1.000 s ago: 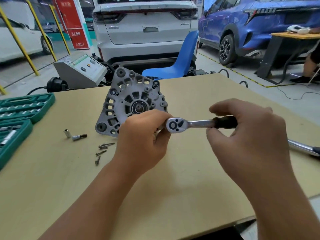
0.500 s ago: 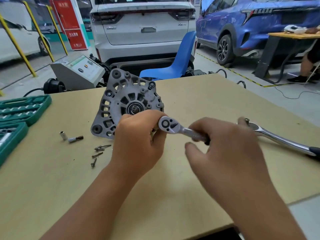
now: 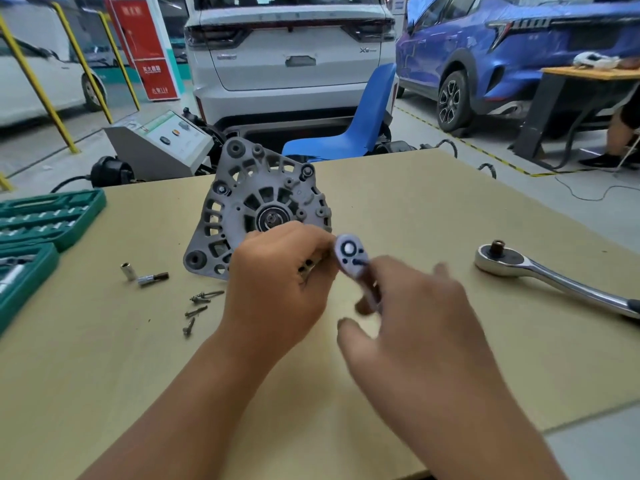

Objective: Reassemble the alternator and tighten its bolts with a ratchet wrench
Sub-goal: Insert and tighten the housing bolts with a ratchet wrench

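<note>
The left hand (image 3: 277,282) is curled against the near lower edge of the alternator (image 3: 256,209), fingers wrapped round something at the wrench's head, though what exactly they pinch is hidden. The right hand (image 3: 412,317) is blurred with motion; it looks closed round the handle of the small ratchet wrench (image 3: 349,254), but I cannot tell how firmly. The wrench head sits just right of the left fingers, level with the housing's lower right rim. The alternator stands tilted on its edge, mid-table, its face toward the camera.

The likely trouble: the housing rests on a narrow edge, so a hard pull on the handle could tip or slide it. A socket not fully seated (it is out of sight) could slip off the bolt head.

On the tan table (image 3: 104,393), 4 loose screws (image 3: 197,308) lie just left of the left wrist, with 2 small bits (image 3: 143,275) beyond them and a green tool case (image 3: 38,233) at the left edge. A bigger ratchet (image 3: 554,282) lies to the right. Behind stand a blue chair (image 3: 353,129), a white car (image 3: 291,53) and a blue car (image 3: 512,53).
</note>
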A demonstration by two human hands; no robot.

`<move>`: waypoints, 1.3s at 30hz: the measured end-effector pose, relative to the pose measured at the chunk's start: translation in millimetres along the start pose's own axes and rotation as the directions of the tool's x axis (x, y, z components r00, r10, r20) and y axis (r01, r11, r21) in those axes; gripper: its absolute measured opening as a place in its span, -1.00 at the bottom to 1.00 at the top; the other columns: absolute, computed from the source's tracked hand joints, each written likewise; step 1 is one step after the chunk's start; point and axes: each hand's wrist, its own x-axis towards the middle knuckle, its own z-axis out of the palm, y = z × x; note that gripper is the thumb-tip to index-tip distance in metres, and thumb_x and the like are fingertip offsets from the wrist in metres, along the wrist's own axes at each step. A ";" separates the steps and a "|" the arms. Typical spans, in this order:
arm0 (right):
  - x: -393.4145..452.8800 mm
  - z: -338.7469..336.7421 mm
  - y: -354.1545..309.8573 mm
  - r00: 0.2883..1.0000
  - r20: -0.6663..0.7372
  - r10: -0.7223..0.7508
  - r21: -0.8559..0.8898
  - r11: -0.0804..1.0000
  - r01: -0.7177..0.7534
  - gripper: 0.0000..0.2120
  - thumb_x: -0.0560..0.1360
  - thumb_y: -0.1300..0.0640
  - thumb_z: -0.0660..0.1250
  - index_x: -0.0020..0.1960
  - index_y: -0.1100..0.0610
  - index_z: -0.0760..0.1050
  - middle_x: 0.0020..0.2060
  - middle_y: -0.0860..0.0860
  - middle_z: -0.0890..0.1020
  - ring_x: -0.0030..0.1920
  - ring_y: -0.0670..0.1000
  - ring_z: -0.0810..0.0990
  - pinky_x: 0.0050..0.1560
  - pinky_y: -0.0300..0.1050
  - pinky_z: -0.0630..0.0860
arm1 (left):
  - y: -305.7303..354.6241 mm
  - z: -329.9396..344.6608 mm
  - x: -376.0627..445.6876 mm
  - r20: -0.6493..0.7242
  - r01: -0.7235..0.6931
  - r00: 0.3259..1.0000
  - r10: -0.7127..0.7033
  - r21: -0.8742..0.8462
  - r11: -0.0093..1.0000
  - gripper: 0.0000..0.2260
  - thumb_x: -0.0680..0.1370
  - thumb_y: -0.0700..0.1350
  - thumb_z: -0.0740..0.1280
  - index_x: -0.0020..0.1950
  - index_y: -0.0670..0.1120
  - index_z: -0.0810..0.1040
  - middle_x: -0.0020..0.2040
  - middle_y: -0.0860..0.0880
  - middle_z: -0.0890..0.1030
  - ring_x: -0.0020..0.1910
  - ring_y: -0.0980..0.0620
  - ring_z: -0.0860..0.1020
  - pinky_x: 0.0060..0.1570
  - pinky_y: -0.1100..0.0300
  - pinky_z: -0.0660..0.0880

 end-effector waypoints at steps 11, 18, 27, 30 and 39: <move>13.7 -15.7 13.7 0.989 -0.139 0.045 -0.089 0.994 -0.058 -0.86 0.34 0.06 0.41 -0.10 -0.08 0.60 -0.30 -0.10 0.64 -0.26 0.05 0.47 0.38 0.24 0.40 | 0.5 0.0 -0.5 0.052 -0.011 0.999 0.011 0.000 1.000 -0.97 0.52 -0.25 0.50 -0.11 -0.19 0.71 -0.30 0.00 0.60 -0.37 -0.02 0.50 -0.35 -0.06 0.45; 9.0 -7.6 19.1 0.992 -0.117 0.054 0.032 0.998 -0.051 -0.82 0.27 0.11 0.38 -0.15 -0.08 0.60 -0.29 -0.09 0.66 -0.21 0.10 0.60 -0.02 0.12 0.59 | 0.6 -2.1 -0.3 0.101 -0.028 0.995 0.027 0.006 1.000 -0.91 0.49 -0.35 0.47 -0.15 -0.19 0.71 -0.30 -0.02 0.63 -0.36 -0.05 0.55 -0.33 -0.03 0.48; -3.3 5.5 3.6 0.995 0.095 0.037 0.019 0.999 -0.039 -0.81 0.30 -0.11 0.27 -0.10 -0.12 0.48 -0.31 -0.17 0.61 -0.21 -0.17 0.51 0.37 0.25 0.38 | 3.3 1.9 -1.4 0.017 -0.006 1.000 0.005 0.008 1.000 -0.85 0.39 -0.43 0.53 -0.18 -0.19 0.72 -0.31 -0.03 0.65 -0.37 -0.01 0.57 -0.38 0.06 0.47; 1.6 3.9 11.3 0.999 -0.004 0.046 0.057 0.997 -0.046 -0.86 0.27 0.03 0.35 -0.17 -0.09 0.56 -0.34 -0.13 0.60 -0.27 -0.07 0.41 0.27 0.29 0.46 | 2.0 -1.0 -1.0 0.045 -0.020 0.999 0.020 0.000 1.000 -0.85 0.41 -0.43 0.50 -0.17 -0.19 0.71 -0.29 -0.02 0.67 -0.34 0.02 0.58 -0.34 0.07 0.50; -0.3 -1.2 2.4 0.996 0.083 0.040 0.023 0.999 -0.042 -0.82 0.31 -0.09 0.33 -0.10 -0.11 0.51 -0.34 -0.12 0.62 -0.29 -0.02 0.57 -0.01 0.03 0.60 | 3.9 1.4 1.4 0.010 0.002 1.000 -0.003 0.007 1.000 -0.88 0.41 -0.39 0.55 -0.20 -0.19 0.71 -0.32 -0.02 0.66 -0.37 0.02 0.56 -0.36 0.13 0.47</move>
